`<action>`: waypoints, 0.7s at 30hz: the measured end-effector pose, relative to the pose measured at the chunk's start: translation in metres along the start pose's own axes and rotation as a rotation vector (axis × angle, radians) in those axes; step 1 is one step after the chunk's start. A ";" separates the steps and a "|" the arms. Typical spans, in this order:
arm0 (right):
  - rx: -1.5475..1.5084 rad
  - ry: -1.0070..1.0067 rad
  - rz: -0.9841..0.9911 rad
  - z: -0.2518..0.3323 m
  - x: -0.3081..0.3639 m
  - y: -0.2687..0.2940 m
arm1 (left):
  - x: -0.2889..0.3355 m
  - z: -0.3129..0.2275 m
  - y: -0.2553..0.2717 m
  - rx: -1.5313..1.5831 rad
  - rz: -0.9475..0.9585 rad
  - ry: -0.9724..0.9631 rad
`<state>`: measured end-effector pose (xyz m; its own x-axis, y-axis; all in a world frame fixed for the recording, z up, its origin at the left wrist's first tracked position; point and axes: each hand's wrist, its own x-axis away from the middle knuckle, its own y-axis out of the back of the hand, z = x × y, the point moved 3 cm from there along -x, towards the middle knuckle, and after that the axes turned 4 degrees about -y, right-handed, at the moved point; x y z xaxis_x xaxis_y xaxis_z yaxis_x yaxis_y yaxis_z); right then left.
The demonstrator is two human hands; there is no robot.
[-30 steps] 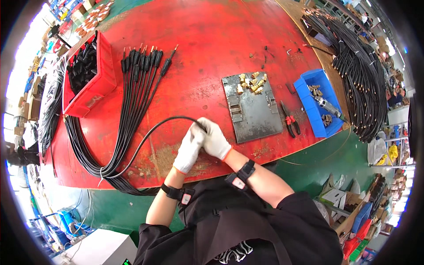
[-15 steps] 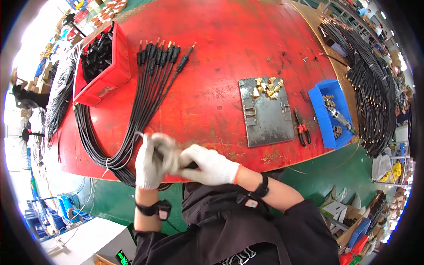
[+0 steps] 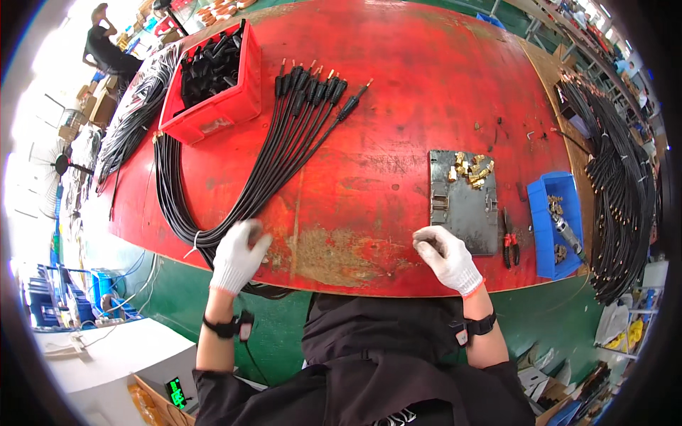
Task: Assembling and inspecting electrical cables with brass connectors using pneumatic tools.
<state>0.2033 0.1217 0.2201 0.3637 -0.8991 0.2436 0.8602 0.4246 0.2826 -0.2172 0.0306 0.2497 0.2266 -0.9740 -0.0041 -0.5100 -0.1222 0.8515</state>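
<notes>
My left hand (image 3: 239, 261), in a white glove, is at the table's near edge, against the bend of a bundle of black cables (image 3: 250, 186). A gap shows between its thumb and loosely curled fingers, and I see nothing held. The bundle's far ends fan out with black sleeves and bare copper tips. A white tie (image 3: 195, 243) circles the bundle beside that hand. My right hand (image 3: 450, 261), also gloved, hovers by the near left corner of a dark metal plate (image 3: 474, 226). Its fingers are bent with the thumb apart, nothing visible in them. Brass fittings (image 3: 470, 170) lie on the plate's far part.
A red bin (image 3: 213, 122) of black sleeves stands at the far left. Right of the plate are red-handled pliers (image 3: 510, 245) and a blue bin (image 3: 545, 248) holding small metal parts and a tool. More black cables (image 3: 618, 206) hang over the right edge.
My hands were together over the near edge at the cable bend; now they are wide apart. The right hand has moved right to the plate. The view has shifted, too.
</notes>
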 end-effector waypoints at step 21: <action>0.032 0.046 -0.390 -0.080 0.015 0.036 | -0.234 -0.038 -0.129 -0.231 -0.169 0.009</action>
<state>0.2685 0.1155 0.1596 0.0281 -0.9971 0.0710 0.9254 0.0528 0.3752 -0.1729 0.2818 0.1603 0.3004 -0.9415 -0.1527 -0.2623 -0.2354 0.9358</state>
